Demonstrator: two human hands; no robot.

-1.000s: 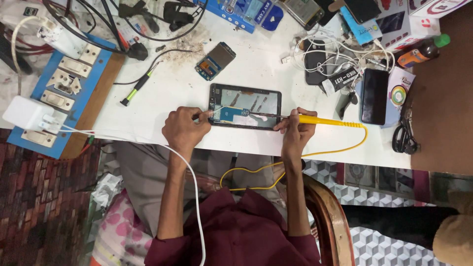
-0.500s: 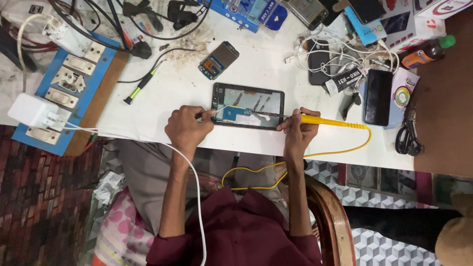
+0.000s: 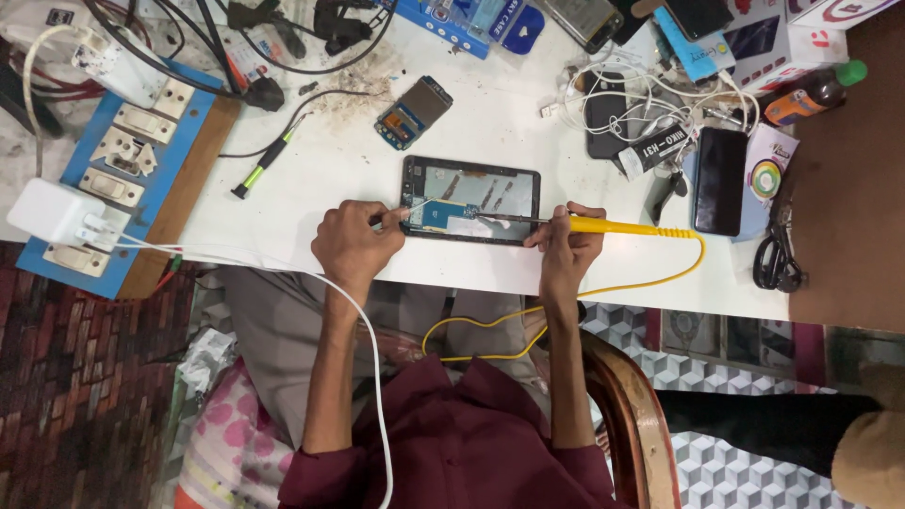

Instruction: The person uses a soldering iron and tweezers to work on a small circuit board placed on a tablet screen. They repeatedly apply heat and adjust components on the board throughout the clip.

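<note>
At far left a blue switchboard [image 3: 113, 179] overhangs the table [image 3: 528, 123] corner, a white adapter [image 3: 52, 212] plugged in, its white cable [image 3: 363, 330] trailing across the lap; a green-tipped screwdriver [image 3: 267, 162] lies apart near it. The left hand [image 3: 353, 247] has its fingers pinched together on a thin tool, likely tweezers, its tip touching the blue board inside the opened phone [image 3: 471, 200]; the phone lies flat near the table's front edge. The right hand [image 3: 564, 243] is clamped on the yellow soldering iron [image 3: 613, 227], tip on the board; I judge the work goes best with both wrists braced on the edge and a brief touch. Room is tight: a small module [image 3: 415, 111] behind, a black phone [image 3: 720, 179] and scissors [image 3: 778, 250] rightward; the yellow cord [image 3: 566, 297] loops below the edge.
</note>
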